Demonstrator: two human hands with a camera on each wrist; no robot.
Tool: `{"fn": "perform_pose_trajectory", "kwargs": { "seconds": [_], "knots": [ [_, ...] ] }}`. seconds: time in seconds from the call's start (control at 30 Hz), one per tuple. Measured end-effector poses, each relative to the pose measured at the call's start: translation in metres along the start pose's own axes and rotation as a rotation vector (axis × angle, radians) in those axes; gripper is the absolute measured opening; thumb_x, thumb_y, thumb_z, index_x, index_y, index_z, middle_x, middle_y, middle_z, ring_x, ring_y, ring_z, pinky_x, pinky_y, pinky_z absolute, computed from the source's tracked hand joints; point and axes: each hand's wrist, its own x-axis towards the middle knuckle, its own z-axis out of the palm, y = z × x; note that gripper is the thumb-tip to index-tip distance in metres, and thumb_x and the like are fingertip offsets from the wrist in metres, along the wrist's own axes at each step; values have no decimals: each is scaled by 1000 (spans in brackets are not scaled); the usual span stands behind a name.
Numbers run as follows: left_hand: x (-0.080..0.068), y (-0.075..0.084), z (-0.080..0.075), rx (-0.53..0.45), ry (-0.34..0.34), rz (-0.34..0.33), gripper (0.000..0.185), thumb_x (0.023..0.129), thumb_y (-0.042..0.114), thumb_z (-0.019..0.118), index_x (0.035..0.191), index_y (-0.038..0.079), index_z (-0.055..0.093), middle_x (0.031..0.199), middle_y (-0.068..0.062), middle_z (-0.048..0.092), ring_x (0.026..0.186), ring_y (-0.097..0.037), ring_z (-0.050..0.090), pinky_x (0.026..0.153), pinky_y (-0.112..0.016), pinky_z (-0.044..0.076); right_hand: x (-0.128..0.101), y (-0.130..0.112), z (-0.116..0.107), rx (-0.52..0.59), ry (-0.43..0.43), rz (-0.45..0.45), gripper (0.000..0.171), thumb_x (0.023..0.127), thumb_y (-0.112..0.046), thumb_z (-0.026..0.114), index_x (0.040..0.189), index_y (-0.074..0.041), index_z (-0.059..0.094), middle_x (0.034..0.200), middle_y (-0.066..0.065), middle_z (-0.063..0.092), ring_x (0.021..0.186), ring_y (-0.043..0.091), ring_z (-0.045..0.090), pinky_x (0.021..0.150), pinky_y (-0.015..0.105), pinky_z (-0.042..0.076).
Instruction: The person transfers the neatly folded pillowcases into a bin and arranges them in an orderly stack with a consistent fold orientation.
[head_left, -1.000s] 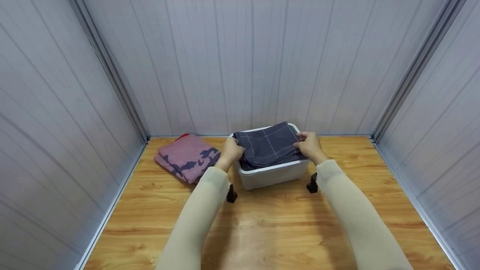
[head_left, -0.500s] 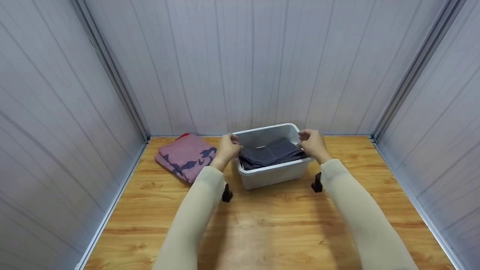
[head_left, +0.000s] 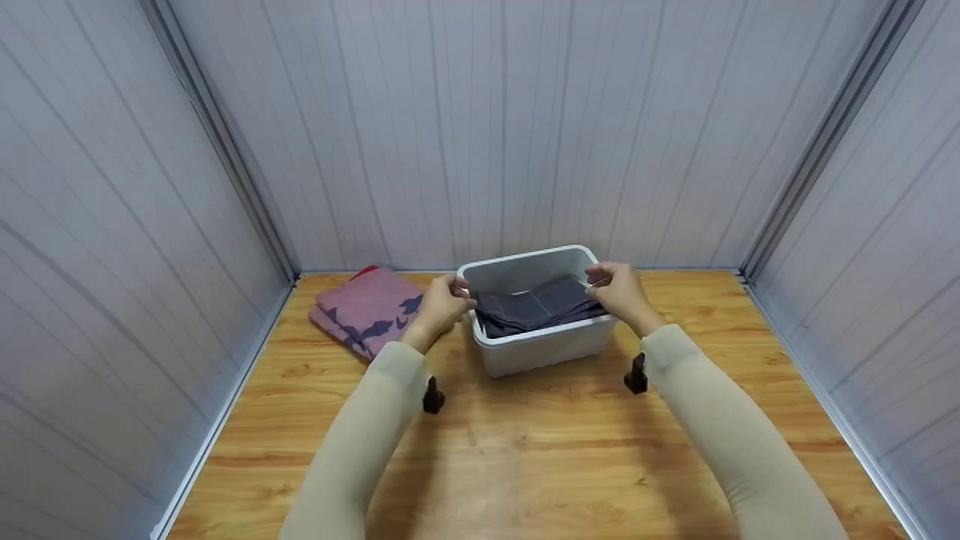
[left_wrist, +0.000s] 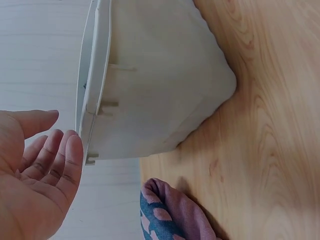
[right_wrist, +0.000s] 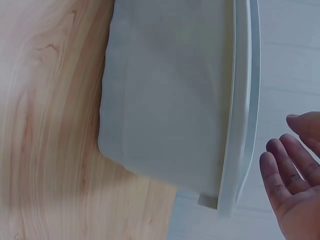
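My left hand (head_left: 442,298) and right hand (head_left: 616,287), both released, flank the white plastic bin (head_left: 541,352); the folded dark checked cloth (head_left: 536,307) lies inside, between them.

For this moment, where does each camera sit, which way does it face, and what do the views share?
Head: looks forward and down at the table; both sleeves, left hand and right hand at the bin holding the dark cloth.
Left wrist: beside the bin's outer wall; open palm, pink cloth.
Right wrist: the bin's other side; fingertips only.
Shared: the bin and table appear in all three.
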Motion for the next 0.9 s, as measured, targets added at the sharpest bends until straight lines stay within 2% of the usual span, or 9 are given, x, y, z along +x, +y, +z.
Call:
{"fn": "perform_pose_trajectory", "kwargs": {
  "seconds": [0.23, 0.37, 0.47, 0.67, 0.9],
  "knots": [
    [-11, -7, -9, -14, -26, 7, 34, 93, -2, 75, 125, -9, 67, 98, -8, 67, 82, -13, 59, 62, -21, 50, -11, -6, 6, 20, -29, -35, 38, 97, -2, 77, 132, 10, 70, 127, 31, 74, 113, 37, 74, 88, 21, 56],
    [-16, -12, -14, -21, -26, 31, 34, 93, -1, 77, 124, -9, 68, 100, -9, 69, 86, -15, 61, 68, -22, 50, -16, -8, 12, 22, -51, -61, 39, 95, -7, 82, 130, 9, 71, 122, 28, 76, 108, 30, 73, 85, 18, 53],
    [-20, -14, -17, -7, -38, 63, 36, 93, 2, 78, 125, -10, 68, 101, -11, 72, 89, -16, 64, 72, -22, 51, -20, -9, 15, 24, -78, -82, 42, 94, -10, 85, 129, 9, 72, 120, 27, 76, 108, 32, 73, 89, 24, 56],
    [-28, -21, -23, 50, -70, 139, 38, 94, 7, 81, 127, -8, 70, 106, -16, 74, 94, -20, 66, 81, -25, 53, -27, -13, 20, 34, -138, -115, 47, 92, -14, 87, 131, 7, 71, 125, 26, 75, 119, 45, 71, 103, 49, 59],
    [-37, -33, -24, 57, -114, 163, 34, 93, 6, 83, 124, -3, 72, 108, -18, 74, 97, -21, 67, 86, -28, 54, -33, -14, 29, 23, -162, -173, 48, 91, -15, 89, 130, 7, 72, 128, 27, 73, 121, 43, 70, 106, 59, 57]
  ]
}}
